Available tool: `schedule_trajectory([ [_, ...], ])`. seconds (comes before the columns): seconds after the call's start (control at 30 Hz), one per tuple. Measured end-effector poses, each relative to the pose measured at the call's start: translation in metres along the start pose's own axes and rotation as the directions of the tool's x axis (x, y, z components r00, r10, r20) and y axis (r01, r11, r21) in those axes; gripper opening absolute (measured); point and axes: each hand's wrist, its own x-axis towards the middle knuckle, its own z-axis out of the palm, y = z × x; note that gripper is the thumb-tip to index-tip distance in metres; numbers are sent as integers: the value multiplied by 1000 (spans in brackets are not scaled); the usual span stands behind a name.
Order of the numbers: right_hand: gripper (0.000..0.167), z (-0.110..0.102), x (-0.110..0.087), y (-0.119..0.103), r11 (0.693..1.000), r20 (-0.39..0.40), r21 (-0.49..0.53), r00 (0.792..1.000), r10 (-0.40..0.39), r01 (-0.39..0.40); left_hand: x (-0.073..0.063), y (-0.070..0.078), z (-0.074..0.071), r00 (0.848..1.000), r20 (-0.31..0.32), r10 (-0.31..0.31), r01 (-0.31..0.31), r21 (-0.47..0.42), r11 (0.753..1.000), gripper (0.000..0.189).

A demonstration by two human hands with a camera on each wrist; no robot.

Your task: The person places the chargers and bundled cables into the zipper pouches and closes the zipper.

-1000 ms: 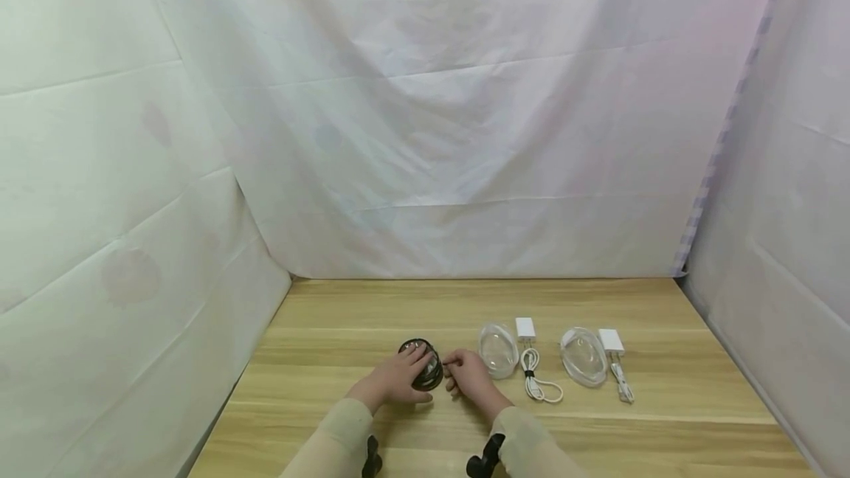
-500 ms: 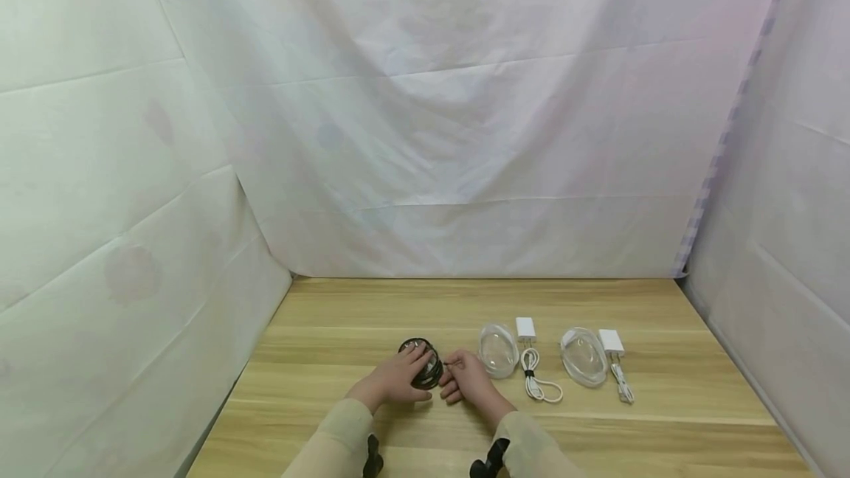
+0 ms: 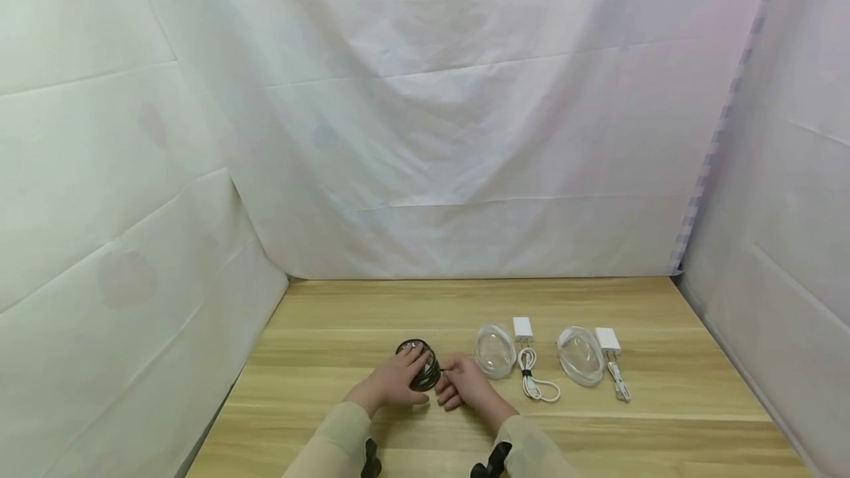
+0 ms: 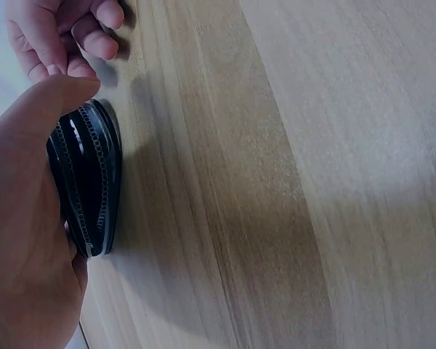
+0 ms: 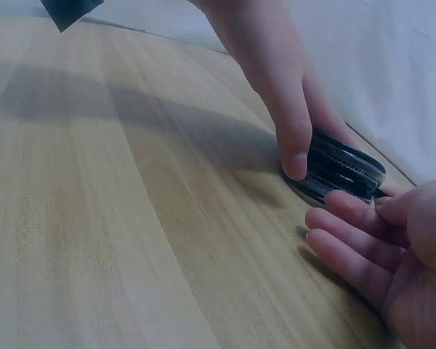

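A small round black zipper case (image 3: 429, 377) with a see-through top lies on the wooden table (image 3: 319, 419). My left hand (image 3: 393, 378) holds it from above, fingers spread over the top and thumb along the near side. Zipper teeth run around the black side wall of the case in both wrist views. At its right edge my right hand (image 3: 470, 383) pinches the short black zipper pull (image 5: 381, 194) between thumb and forefinger. The other fingers (image 5: 352, 251) of that hand are loosely bent beside the case.
Right of my hands lie two clear round cases (image 3: 495, 351) with pale rims. Beside them are two white charger plugs (image 3: 522, 328), a white cable (image 3: 531, 382) bound with a black tie, and a shorter bundled white cable (image 3: 619, 382). White cloth (image 3: 425, 131) hangs behind the table.
The right hand has turned slightly, its lower fingers shifting left toward the case, while it stays at the zipper pull. The left hand stays on the case. The view has shifted slightly.
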Motion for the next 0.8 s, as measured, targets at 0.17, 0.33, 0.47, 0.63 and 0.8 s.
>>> schedule_trajectory([
  [0.17, 10, 0, -2, 0, 1000, 35, 0, 999, 16, -16, 1, -2, 4, 1000, -7, -1, 1, -2, 1000, 83],
  [0.33, 13, -3, -5, -8, 998, 106, -34, 993, 53, -50, 3, -3, 7, 1000, -18, 1, 0, 26, 1000, 83],
  [0.47, 15, -6, -6, -12, 997, 135, -46, 989, 68, -62, 5, -1, 7, 999, -23, -23, 24, 27, 999, 85],
  [0.63, 18, -8, -3, -8, 999, 103, 14, 994, 43, -45, 5, 4, 4, 998, -49, -49, 51, 31, 998, 86],
  [0.8, 26, -9, 1, -4, 997, 28, 72, 999, 24, -26, 2, 2, 5, 996, -81, -45, 52, 85, 995, 86],
])
